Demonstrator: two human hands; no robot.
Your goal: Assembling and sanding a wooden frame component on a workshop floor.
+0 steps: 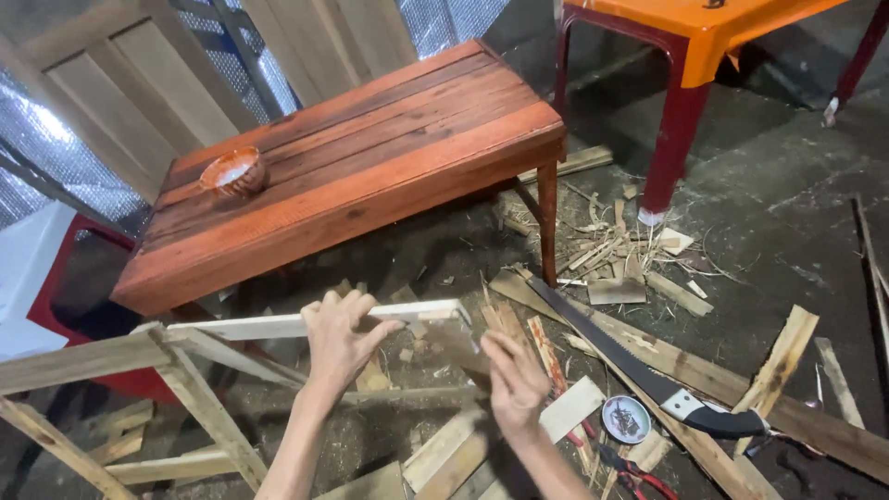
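My left hand (339, 341) grips a pale wooden slat (250, 325) that lies horizontally across the top of a rough wooden frame (139, 370). My right hand (515, 378) sits just right of the slat's end, fingers curled near a blurred piece of wood (456, 341) at that end; whether it holds anything is unclear. A hand saw (639, 370) with a black blade and black-and-white handle lies on the floor planks to the right of my right hand.
A reddish wooden bench-table (370, 157) with a small bowl (233, 172) stands beyond the frame. An orange plastic table with red legs (685, 56) stands at the back right. Wood scraps and shavings litter the floor (611, 259). A small round tin of nails (626, 418) and red-handled pliers (630, 472) lie nearby.
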